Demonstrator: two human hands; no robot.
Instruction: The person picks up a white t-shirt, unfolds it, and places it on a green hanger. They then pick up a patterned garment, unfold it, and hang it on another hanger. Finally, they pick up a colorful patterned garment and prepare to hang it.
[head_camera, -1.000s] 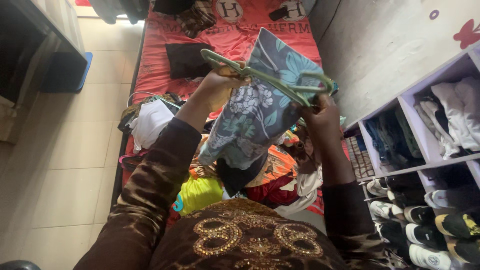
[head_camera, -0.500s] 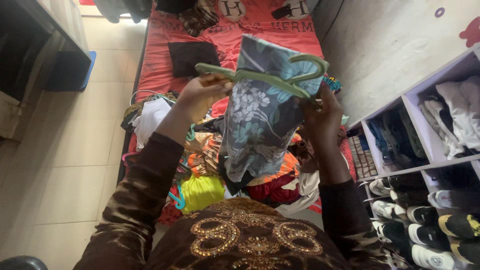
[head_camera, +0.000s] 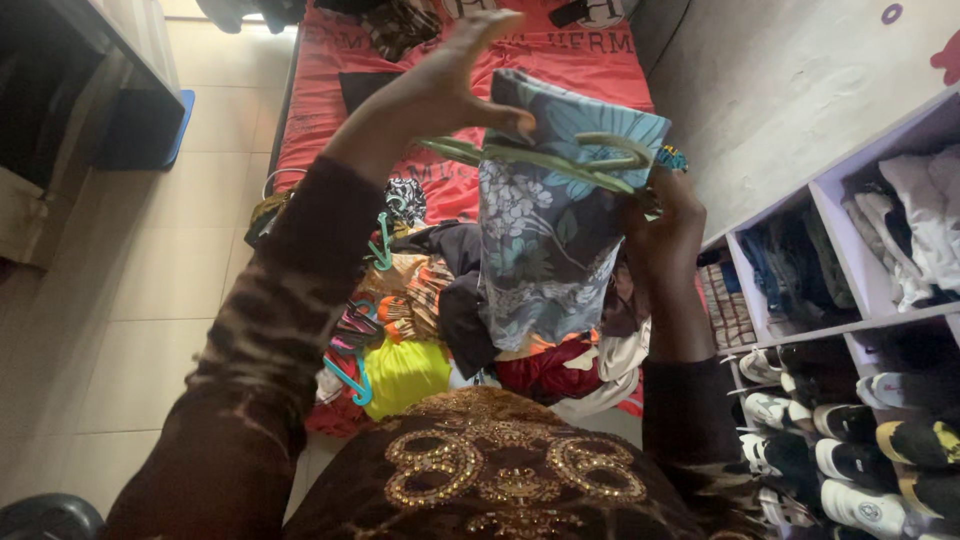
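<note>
floral cloth (head_camera: 545, 230) hangs over a green hanger (head_camera: 545, 160), held up in the air above the bed (head_camera: 320, 100), roughly at the person's chest height in front of them. cloth is blue-grey with pale flowers, folded over the hanger bar and drooping down toward the pile below.

right hand (head_camera: 665, 225): closed around the hanger's right end and the cloth edge; fingers wrapped, grip firm. left hand (head_camera: 440, 85): raised, fingers spread wide, holding nothing; thumb tip just at the cloth's upper left corner, whether it touches i cannot tell. both sleeves are brown with a mottled print; the top has gold beaded rings on the front.

surface: bed with a red sheet runs away from the person. near end is covered by a heap of clothes (head_camera: 450, 330), mixed colours, with a yellow-green piece (head_camera: 405, 370) nearest the person. teal hangers (head_camera: 350, 380) stick out of the heap's left side. a black folded item (head_camera: 365, 85) lies on the bare red sheet, well apart from the heap.

room: pale tiled floor (head_camera: 150, 300) to the left of the bed, dark furniture (head_camera: 60, 90) along the left wall. on the right, a lilac shelf unit (head_camera: 830, 190) with folded clothes in the upper compartments and shoes (head_camera: 850, 450) in rows below. wall behind it is plain grey.
</note>
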